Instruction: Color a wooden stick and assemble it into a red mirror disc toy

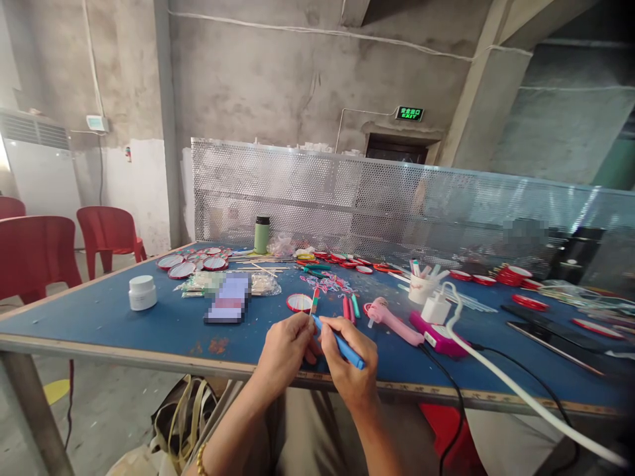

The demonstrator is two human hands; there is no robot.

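Note:
My left hand (285,349) is closed at the near edge of the blue table (99,317), pinching a thin stick (314,301) painted red and green that points up and away. My right hand (350,362) is wrapped round a blue marker pen (342,344), whose tip touches the stick just beside the left fingers. A round red-rimmed fan disc (299,302) lies right behind the hands. Red and green markers (350,307) lie beside it.
A pink handheld tool (391,320), a pink power bank (439,336) with a white charger and cable, a cup of pens (423,285), a white jar (142,292), a green flask (262,234) and several red discs (193,263) are on the table. Red chairs (106,231) stand left; a perforated metal screen (347,198) runs behind.

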